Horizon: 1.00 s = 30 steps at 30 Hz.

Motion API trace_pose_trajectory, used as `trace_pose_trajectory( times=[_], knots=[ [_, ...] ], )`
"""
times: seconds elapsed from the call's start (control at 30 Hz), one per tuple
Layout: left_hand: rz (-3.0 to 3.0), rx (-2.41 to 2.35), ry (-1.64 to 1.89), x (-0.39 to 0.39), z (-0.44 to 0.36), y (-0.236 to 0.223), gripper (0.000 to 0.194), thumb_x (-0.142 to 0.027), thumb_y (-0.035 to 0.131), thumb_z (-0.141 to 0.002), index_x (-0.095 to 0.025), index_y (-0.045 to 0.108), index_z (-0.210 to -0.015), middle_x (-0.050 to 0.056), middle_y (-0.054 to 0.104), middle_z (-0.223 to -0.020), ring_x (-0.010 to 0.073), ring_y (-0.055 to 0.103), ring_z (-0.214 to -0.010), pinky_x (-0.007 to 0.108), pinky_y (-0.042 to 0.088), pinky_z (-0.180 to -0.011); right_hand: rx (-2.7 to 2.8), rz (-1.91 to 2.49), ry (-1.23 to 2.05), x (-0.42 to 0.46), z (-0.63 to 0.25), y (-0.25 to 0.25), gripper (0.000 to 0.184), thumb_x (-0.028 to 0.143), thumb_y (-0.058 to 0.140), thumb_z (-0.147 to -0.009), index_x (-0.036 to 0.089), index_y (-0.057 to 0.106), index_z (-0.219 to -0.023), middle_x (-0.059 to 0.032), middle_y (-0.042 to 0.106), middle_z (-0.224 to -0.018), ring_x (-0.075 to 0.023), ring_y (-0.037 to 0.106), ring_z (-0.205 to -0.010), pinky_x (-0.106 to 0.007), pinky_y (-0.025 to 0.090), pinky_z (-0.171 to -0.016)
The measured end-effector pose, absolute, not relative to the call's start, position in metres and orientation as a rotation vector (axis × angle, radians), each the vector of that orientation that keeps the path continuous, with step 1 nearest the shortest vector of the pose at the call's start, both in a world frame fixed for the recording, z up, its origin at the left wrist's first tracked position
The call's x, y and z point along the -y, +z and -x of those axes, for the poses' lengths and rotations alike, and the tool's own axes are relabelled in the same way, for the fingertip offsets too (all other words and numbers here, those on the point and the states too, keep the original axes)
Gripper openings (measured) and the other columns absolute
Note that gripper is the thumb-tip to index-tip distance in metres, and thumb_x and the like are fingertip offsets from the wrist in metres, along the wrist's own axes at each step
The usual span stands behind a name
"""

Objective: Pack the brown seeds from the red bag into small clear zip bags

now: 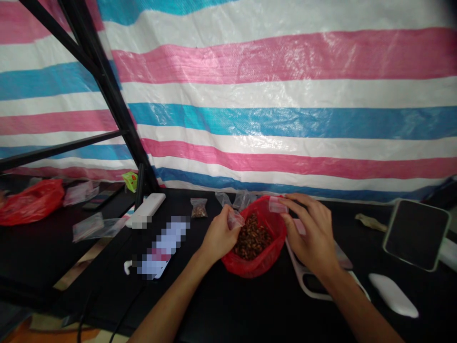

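Crinkled red bag (246, 267), brown bits (253, 238), possibly seeds

The background is filled by a plastic sheet (282, 121) striped in pink, blue and white, crossed at the left by a black metal frame (112, 105). A yellow-green packet (130, 181) is seen beside the frame's foot. On the black worktop (264, 309), a white oblong block (148, 209) is laid near a phone (166, 247), whose screen is pixelated; a small white earbud (127, 267) is placed beside it. At the right, a dark-screened device (417, 234) is flanked by a crumpled tan scrap (371, 222), with a white mouse (393, 295) set nearer.
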<state>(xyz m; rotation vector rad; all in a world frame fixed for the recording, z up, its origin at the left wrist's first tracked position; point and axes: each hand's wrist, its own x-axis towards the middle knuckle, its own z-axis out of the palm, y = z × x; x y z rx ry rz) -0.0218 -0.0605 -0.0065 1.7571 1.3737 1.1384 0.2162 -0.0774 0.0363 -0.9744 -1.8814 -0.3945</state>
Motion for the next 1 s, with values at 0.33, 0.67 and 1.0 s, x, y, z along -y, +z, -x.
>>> trace_pose_trajectory(
  times=[0.33,0.67,1.0],
  knots=[
    [-1.822,-2.016,0.920,0.057,0.047,0.011,0.015,-0.036,0.058,-0.089,-0.024,0.051,-0.086,0.009,0.070,-0.086,0.0280,0.069,-0.086,0.031,0.040,-0.070,2.414,1.281,-0.032,0.075,-0.210,0.017,0.041,-0.001,0.052,-0.083,0.025,0.071,-0.108,-0.0056,0.074,-0.113,-0.0276,0.060,-0.119,-0.050,0.029,-0.106],
    [-1.448,-1.365,0.494,0.069,0.065,0.017,0.050,-0.064,0.067,-0.084,-0.020,0.054,-0.104,-0.003,0.064,-0.074,0.0143,0.060,-0.061,0.021,0.041,-0.051,2.371,1.381,0.274,0.075,-0.217,0.023,0.018,0.015,0.067,-0.085,0.026,0.070,-0.098,-0.0019,0.075,-0.102,-0.0234,0.063,-0.099,-0.042,0.032,-0.094],
    [-0.936,-1.086,0.927,0.063,0.039,0.001,0.048,-0.035,0.089,-0.063,-0.020,0.054,-0.093,-0.008,0.054,-0.070,0.0071,0.049,-0.056,0.019,0.038,-0.052,2.404,1.365,0.477,0.076,-0.221,0.013,0.021,0.007,0.064,-0.078,0.025,0.058,-0.088,0.0008,0.069,-0.087,-0.0208,0.060,-0.084,-0.033,0.036,-0.076]
  ],
)
